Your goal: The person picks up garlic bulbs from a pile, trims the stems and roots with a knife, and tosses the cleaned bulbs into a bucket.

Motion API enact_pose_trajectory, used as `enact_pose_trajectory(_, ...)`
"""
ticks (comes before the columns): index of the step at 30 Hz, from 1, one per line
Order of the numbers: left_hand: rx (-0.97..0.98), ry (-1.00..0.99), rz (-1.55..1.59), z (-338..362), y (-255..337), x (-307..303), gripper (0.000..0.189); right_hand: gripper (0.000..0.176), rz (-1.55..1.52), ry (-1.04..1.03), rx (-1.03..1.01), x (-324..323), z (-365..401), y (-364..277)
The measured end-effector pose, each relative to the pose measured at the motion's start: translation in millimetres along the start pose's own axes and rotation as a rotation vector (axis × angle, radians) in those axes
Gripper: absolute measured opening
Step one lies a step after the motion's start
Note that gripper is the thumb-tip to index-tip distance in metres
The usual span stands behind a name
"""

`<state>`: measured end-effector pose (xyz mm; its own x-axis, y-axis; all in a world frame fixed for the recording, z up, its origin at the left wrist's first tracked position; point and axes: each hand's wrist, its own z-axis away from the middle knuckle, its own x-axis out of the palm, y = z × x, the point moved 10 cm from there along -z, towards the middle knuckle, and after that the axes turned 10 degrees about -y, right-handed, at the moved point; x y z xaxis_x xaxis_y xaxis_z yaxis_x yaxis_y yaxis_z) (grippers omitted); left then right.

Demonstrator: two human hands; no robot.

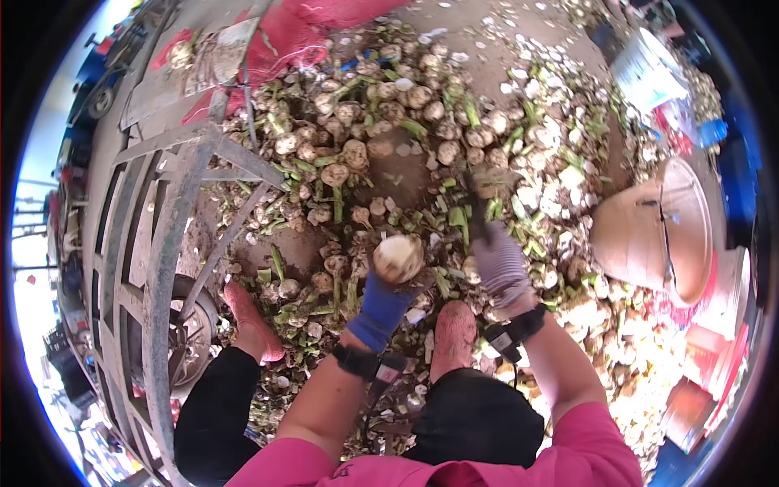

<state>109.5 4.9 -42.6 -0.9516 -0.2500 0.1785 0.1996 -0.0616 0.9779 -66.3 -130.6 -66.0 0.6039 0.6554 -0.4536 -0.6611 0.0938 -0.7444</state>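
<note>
My left hand (380, 308), in a blue glove, is closed around a pale round bulb (398, 258) with a brownish side. In a grey-and-white striped glove, my right hand (498, 264) is wrapped round the handle of a dark tool (477, 213), whose upper end is blurred by motion and points away from me. The tool is apart from the bulb, to its right. Many soil-covered bulbs with green stems (334, 174) lie in a heap on the ground beyond both hands.
A metal-framed cart (166, 235) with a wheel (188, 333) stands at the left. Red mesh sacks (288, 40) lie at the upper left. On the right are a tan tub (653, 231), a white bucket (647, 71) and red containers (712, 357). White cut pieces cover the ground at right.
</note>
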Motion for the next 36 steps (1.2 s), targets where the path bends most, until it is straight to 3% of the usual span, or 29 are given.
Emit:
enact_pose_trajectory(1,-0.081,-0.046,-0.032,-3.4,-4.7,10.0,0.063,0.037,0.005,-0.132,0.143,25.8,12.4,-1.9)
enact_pose_trajectory(2,-0.160,-0.095,-0.067,-5.0,-9.1,20.4,0.066,0.040,0.033,-0.201,0.003,52.8,14.9,0.0)
enact_pose_trajectory(3,-0.082,-0.115,-0.140,-1.0,-0.7,25.6,0.067,0.038,0.182,-0.401,-0.206,96.6,8.2,15.8)
enact_pose_trajectory(4,-0.004,-0.129,-0.212,4.3,8.1,31.0,0.067,0.037,-0.462,-0.589,0.000,120.3,21.9,28.2)
enact_pose_trajectory(5,0.058,-0.094,-0.024,6.5,19.1,36.8,0.068,0.037,-1.105,-0.741,0.244,144.5,42.6,26.3)
enact_pose_trajectory(7,0.120,-0.068,0.191,20.0,30.3,35.6,0.068,0.030,-1.103,-0.560,0.171,123.6,25.9,17.1)
enact_pose_trajectory(8,0.129,-0.090,0.216,21.7,34.1,33.4,0.068,0.027,-0.898,-0.488,0.225,93.1,35.6,-7.8)
enact_pose_trajectory(9,0.142,-0.110,0.245,22.9,37.1,31.0,0.068,0.025,-0.776,-0.397,0.110,78.7,19.6,-18.6)
enact_pose_trajectory(11,-0.307,-0.069,0.334,31.5,-1.0,15.7,0.067,0.023,-0.529,-0.205,-0.106,46.8,4.6,-44.1)
enact_pose_trajectory(13,-0.049,0.085,0.197,18.1,41.5,10.8,0.061,0.022,-0.227,0.012,-0.431,13.9,22.9,-109.0)
enact_pose_trajectory(14,-0.036,0.108,0.181,12.9,32.2,1.8,0.053,0.021,0.026,0.208,-0.729,-13.5,55.1,-158.4)
enact_pose_trajectory(15,-0.023,0.132,0.164,7.4,22.8,-7.3,0.046,0.019,0.102,0.270,-0.750,-24.9,72.2,-170.3)
enact_pose_trajectory(17,0.001,0.113,0.222,13.4,24.6,-18.7,0.036,0.019,0.153,0.146,-0.648,-18.2,77.7,-152.3)
enact_pose_trajectory(19,0.011,0.073,0.429,17.9,42.9,-13.5,0.031,0.018,0.386,-0.137,-0.269,17.7,34.2,-63.9)
enact_pose_trajectory(20,-0.091,0.121,0.575,20.9,35.3,-12.3,0.031,0.017,0.496,-0.281,-0.085,31.6,19.4,-23.1)
enact_pose_trajectory(21,-0.200,0.167,0.715,23.9,22.2,-12.4,0.032,0.017,0.336,-0.165,-0.088,16.9,20.2,-23.0)
enact_pose_trajectory(23,0.073,-0.092,0.034,12.4,47.3,9.1,0.028,0.015,0.021,0.034,-0.077,-10.5,39.8,-23.6)
enact_pose_trajectory(24,0.189,-0.227,-0.316,17.2,58.6,24.6,0.027,0.015,-0.114,0.073,-0.200,-15.6,48.2,-34.3)
enact_pose_trajectory(25,0.114,-0.308,-0.308,12.7,53.2,22.8,0.029,0.015,-0.243,0.126,-0.348,-30.0,47.2,-54.6)
enact_pose_trajectory(26,0.027,-0.382,-0.292,16.5,48.6,19.9,0.031,0.017,-0.058,0.140,-0.296,-43.7,51.3,-77.7)
enact_pose_trajectory(27,-0.060,-0.461,-0.268,21.0,44.5,18.0,0.033,0.017,-0.060,0.128,-0.257,-47.0,42.2,-70.2)
enact_pose_trajectory(29,0.055,0.162,-0.672,-4.7,60.7,-101.0,0.037,0.017,-0.114,0.175,-0.327,-48.8,30.5,-62.9)
enact_pose_trajectory(31,-0.135,0.872,-1.291,32.1,42.3,-226.7,0.053,0.018,-0.162,0.127,-0.192,-32.7,23.6,-41.5)
enact_pose_trajectory(33,-0.757,0.966,-1.715,82.7,-18.0,-291.1,0.059,0.020,-0.153,0.047,-0.121,-9.5,25.8,-24.6)
enact_pose_trajectory(36,-0.623,0.434,-1.455,59.7,-52.5,-279.7,0.054,0.024,-0.111,-0.077,-0.196,36.4,12.2,2.5)
